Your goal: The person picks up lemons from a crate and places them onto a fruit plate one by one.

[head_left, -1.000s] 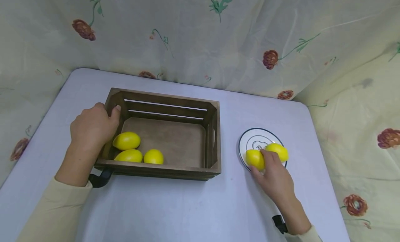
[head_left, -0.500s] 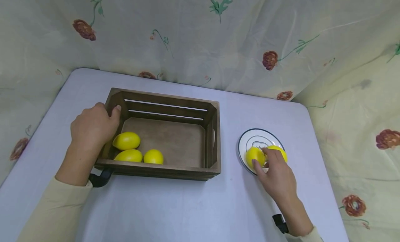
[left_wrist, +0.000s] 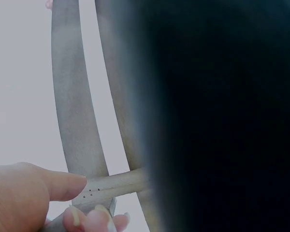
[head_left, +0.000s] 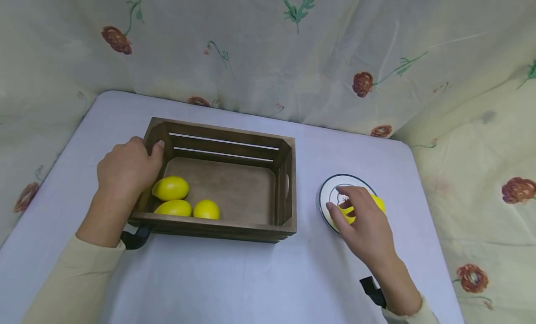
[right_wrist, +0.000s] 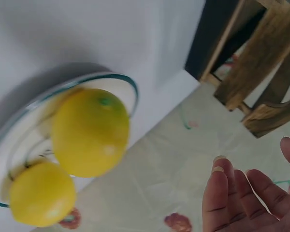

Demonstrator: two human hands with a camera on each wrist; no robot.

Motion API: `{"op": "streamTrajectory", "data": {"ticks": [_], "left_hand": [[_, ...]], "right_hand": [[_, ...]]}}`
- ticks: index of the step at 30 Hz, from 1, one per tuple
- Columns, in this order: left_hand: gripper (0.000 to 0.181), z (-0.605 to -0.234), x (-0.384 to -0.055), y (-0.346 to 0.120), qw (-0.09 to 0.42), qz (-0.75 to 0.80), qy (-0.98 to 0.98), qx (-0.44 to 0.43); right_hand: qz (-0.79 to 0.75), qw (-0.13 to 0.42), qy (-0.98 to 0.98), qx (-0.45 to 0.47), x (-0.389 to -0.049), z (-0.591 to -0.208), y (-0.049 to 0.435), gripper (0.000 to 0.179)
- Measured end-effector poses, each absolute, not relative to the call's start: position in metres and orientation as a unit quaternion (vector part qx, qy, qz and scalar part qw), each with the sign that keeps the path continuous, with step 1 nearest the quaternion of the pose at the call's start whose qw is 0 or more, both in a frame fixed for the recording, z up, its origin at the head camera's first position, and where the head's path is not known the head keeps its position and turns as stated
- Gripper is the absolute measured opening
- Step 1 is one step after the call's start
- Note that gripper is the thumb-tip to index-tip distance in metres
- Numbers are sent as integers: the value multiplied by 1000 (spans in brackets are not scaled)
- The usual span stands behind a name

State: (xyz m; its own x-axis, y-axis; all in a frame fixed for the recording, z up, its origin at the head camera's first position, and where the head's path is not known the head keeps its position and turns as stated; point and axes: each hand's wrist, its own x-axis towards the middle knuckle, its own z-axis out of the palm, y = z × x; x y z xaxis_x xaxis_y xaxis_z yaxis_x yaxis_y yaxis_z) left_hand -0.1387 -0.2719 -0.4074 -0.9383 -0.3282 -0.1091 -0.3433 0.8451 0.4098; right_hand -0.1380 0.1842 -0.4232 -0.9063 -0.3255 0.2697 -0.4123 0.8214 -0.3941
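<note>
My left hand (head_left: pixel 127 168) grips the left end of a brown slatted wooden crate (head_left: pixel 234 226), thumb over the rim. The left wrist view shows fingertips (left_wrist: pixel 94 220) curled round the wood; much of that view is dark. Three yellow lemons lie in the crate's near left corner: an upper lemon (head_left: pixel 170 188), a lower lemon (head_left: pixel 173 207) and a lemon (head_left: pixel 206 209) beside it. My right hand (head_left: pixel 364 226), holding nothing, hovers over a white plate (head_left: pixel 349 179) with a dark rim. On it sit two lemons, one larger-looking lemon (right_wrist: pixel 91 133) and another lemon (right_wrist: pixel 42 194), partly hidden in the head view.
A white-covered table (head_left: pixel 251 277) bears the crate and the plate, with a gap between them. Flower-printed cloth (head_left: pixel 251 49) hangs behind and at both sides. Each wrist wears a black camera strap; the right mount (head_left: pixel 372 291) shows below the hand.
The right hand has let go of the left lemon on the plate and risen, with thumb and fingers spread apart. The left hand still grips the crate.
</note>
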Motion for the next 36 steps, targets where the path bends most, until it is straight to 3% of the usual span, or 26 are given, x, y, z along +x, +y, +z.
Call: {"op": "streamTrajectory", "data": {"ticks": [19,36], "left_hand": [[64,-409,-140,-275,15,220,959,-177],[62,-408,-140,-274,8,218,960,-176]], "right_hand": [[235,101,-920,297,-155,-372,127,40],[197,51,-915,349,-168,-320,80,53]]}}
